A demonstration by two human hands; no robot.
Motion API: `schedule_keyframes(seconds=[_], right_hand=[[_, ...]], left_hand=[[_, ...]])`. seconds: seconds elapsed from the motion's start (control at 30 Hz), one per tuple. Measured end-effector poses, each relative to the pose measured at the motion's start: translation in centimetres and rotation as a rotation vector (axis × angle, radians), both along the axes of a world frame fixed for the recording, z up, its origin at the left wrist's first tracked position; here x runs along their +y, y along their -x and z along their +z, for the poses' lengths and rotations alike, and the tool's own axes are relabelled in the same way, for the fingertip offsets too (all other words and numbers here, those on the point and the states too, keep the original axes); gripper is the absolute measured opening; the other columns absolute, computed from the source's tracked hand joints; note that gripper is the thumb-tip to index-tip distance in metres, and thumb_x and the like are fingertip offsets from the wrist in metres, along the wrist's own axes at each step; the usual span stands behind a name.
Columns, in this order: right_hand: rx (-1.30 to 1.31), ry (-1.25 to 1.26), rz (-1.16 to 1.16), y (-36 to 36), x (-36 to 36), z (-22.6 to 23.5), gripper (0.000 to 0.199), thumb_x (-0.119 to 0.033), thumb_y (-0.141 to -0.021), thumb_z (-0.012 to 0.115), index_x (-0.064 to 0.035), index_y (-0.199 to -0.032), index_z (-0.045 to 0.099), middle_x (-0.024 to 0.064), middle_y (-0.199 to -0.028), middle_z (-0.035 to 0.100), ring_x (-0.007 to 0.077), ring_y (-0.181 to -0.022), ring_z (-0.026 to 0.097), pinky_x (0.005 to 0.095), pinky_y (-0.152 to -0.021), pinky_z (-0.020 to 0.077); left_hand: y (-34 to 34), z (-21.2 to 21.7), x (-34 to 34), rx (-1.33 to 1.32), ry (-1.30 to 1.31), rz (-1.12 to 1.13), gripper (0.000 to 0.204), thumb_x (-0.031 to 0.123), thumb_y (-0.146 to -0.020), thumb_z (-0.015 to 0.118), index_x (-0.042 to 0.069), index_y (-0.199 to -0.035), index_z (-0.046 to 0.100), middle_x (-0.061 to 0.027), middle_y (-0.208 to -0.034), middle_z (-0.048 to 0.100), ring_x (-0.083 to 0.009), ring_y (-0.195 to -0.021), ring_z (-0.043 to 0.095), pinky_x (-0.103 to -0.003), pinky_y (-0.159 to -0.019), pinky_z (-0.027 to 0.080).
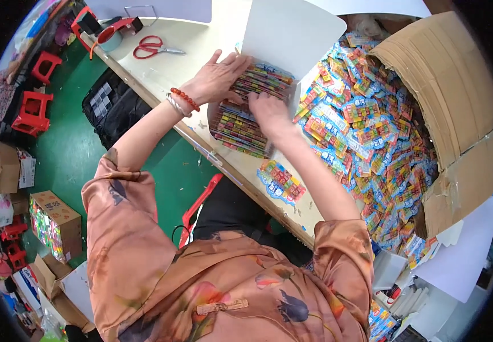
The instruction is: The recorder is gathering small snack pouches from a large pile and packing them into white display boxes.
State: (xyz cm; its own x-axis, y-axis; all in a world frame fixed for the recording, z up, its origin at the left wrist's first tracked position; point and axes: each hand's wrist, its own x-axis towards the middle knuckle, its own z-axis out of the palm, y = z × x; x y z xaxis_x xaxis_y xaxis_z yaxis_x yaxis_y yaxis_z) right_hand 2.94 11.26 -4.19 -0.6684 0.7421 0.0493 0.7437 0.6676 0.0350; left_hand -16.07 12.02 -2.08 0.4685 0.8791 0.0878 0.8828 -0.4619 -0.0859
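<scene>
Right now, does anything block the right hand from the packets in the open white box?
Nothing visible does: the right hand reaches inside the white box to the packets, and the lid stands open beyond them.

The left hand (219, 78) and right hand (269, 115) seemingly touch packets (239, 126) inside the white box (292, 35), with scissors (154, 48) left of it and a packet heap (366, 137) to its right.

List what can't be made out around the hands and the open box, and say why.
All in the head view:
- Right hand: its fingertips, hidden by the hand itself and the upright packets.
- White box: its floor, covered by those packets.
- Loose packets: the lower layers, buried under the top ones.
- Printing on the packets: too small to read reliably.
</scene>
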Motion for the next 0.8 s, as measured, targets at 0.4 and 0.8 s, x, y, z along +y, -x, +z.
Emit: schedule_keyframes(seconds=[0.4, 0.8], right_hand=[[0.338, -0.243, 0.007, -3.8, 3.2, 2.5, 0.031, -0.013, -0.084, 0.061, -0.0083, -0.115, 0.056, 0.0115, -0.090, 0.059, 0.0294, -0.092, 0.059, 0.0394, -0.072, 0.0509], [0.138, 0.177, 0.217, -4.0, 0.4, 2.8, 0.008, -0.006, -0.079, 0.056, -0.0036, -0.080, 0.063, 0.0184, -0.081, 0.063, 0.0340, -0.080, 0.066, 0.0438, -0.069, 0.0533]], left_hand=[[-4.1, -0.8, 0.9, 0.738, -0.202, 0.217, 0.089, 0.063, -0.073, 0.058, 0.011, -0.142, 0.038, -0.0008, -0.129, 0.044, -0.0201, -0.127, 0.030, -0.043, -0.107, 0.021], [0.0, -1.1, 0.8, -0.013, -0.104, 0.008, 0.082, 0.054, -0.075, 0.065, 0.008, -0.138, 0.040, -0.0069, -0.112, 0.052, -0.0218, -0.111, 0.045, -0.039, -0.098, 0.032]])
